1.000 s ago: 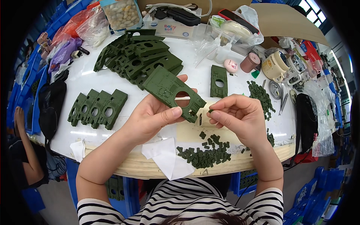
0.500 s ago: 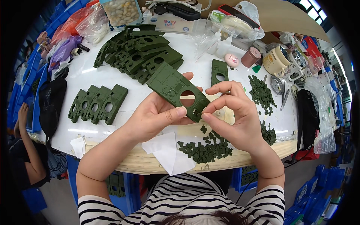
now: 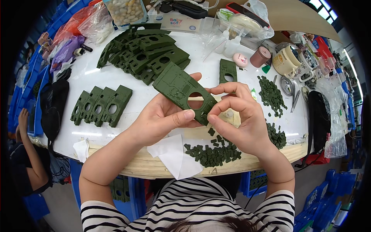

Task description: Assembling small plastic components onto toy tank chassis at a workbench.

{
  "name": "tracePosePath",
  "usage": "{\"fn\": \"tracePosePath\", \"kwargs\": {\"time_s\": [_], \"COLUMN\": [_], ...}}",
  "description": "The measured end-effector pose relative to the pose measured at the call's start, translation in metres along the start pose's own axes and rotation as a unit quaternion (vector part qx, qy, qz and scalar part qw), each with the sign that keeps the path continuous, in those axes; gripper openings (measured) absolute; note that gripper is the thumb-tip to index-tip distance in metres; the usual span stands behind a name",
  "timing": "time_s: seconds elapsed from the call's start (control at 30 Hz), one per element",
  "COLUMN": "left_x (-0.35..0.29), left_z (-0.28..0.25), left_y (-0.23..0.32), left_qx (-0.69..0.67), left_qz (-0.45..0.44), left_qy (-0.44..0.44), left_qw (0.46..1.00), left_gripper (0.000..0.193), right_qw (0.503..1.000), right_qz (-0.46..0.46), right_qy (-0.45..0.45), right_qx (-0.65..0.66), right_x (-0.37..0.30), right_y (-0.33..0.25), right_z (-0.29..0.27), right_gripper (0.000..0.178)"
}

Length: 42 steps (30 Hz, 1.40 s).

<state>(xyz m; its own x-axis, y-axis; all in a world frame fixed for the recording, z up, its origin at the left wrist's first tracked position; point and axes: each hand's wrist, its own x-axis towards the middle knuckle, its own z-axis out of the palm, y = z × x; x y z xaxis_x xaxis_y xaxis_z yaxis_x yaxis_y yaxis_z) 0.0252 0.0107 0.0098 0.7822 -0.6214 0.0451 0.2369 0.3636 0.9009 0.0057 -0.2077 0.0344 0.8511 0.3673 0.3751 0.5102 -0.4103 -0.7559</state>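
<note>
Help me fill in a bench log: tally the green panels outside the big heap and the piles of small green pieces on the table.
Panel in the left hand: 1
Panels in the overlapping row: 4
Lone panel beyond the right hand: 1
Piles of small green pieces: 3
Total: 9

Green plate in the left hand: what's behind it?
Behind the green plate, the left hand shows: fingers past the plate's upper right edge, skin through its round hole. The plate covers the rest of those fingers and its own underside.
</note>
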Motion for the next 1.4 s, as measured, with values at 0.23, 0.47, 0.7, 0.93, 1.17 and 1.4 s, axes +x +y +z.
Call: {"fn": "tracePosePath", "kwargs": {"time_s": [0.23, 0.47, 0.7, 0.93, 1.17, 1.4], "left_x": [0.0004, 0.0013, 0.0007, 0.0011, 0.0012, -0.0002], "left_z": [0.0015, 0.0001, 0.0028, 0.0023, 0.0023, 0.004], "left_y": [-0.003, -0.0014, -0.0036, -0.0015, 0.0007, -0.0015], "left_qx": [0.01, -0.01, -0.004, -0.001, -0.02, -0.02], "left_qz": [0.007, 0.008, 0.015, 0.011, 0.019, 0.042], "left_qy": [0.01, -0.019, -0.003, 0.012, 0.02, 0.024], "left_qw": [1.0, 1.0, 1.0, 1.0, 0.999, 0.999], "left_gripper": [0.079, 0.072, 0.077, 0.08, 0.08, 0.079], "right_qw": [1.0, 0.998, 0.998, 0.995, 0.97, 0.972], "right_qz": [-0.004, -0.03, -0.038, -0.076, -0.172, -0.16], "right_qy": [0.006, 0.023, 0.023, 0.05, 0.071, 0.086], "right_qx": [-0.008, -0.053, -0.048, -0.044, -0.154, -0.149], "right_x": [-0.0002, 0.0003, 0.0008, 0.0, -0.0013, -0.0034], "right_y": [0.0016, 0.0009, 0.0026, 0.0023, -0.0048, -0.0037], "right_z": [0.0012, 0.0019, 0.0036, 0.0018, 0.0036, 0.0081], "right_gripper": [0.007, 0.008, 0.01, 0.014, 0.027, 0.03]}}
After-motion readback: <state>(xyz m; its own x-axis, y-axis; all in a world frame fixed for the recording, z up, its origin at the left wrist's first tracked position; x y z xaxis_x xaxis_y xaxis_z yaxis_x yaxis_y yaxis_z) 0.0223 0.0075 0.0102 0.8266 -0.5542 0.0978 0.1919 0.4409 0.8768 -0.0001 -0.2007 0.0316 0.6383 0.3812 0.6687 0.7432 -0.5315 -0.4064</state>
